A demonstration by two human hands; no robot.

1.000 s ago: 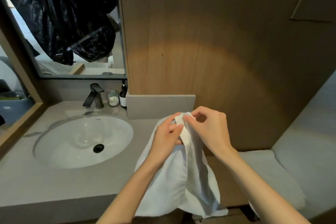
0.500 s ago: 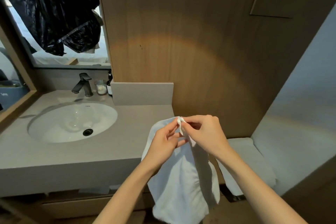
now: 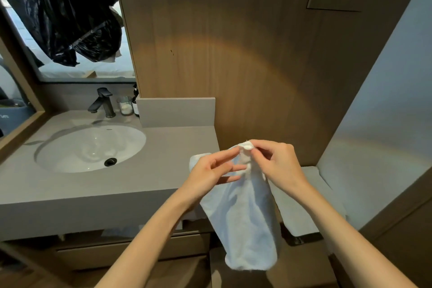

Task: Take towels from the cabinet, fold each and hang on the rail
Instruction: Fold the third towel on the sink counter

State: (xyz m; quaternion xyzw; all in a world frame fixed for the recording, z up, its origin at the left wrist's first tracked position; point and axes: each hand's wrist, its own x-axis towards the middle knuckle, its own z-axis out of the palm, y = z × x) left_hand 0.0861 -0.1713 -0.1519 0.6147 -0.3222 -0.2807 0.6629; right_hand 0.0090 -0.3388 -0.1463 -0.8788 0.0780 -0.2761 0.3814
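A white towel [image 3: 245,222] hangs down in front of me, off the right end of the grey vanity counter [image 3: 98,189]. My right hand [image 3: 278,166] pinches its top corner between thumb and fingertips. My left hand [image 3: 212,173] sits just left of that corner, its fingers stretched toward the towel's upper edge and touching the cloth. The towel's lower part dangles freely below both hands. No rail is in view.
A white basin [image 3: 91,147] with a dark tap [image 3: 102,103] is set in the counter; a glass [image 3: 125,105] and a dark bottle [image 3: 135,103] stand behind it. A wood-panelled wall [image 3: 233,54] faces me. Another white towel [image 3: 306,203] lies at the right, under the hands.
The view has pulled back from the counter. The towel has come off the counter's edge and hangs free, and my left fingers have loosened from a pinch to a stretched touch.
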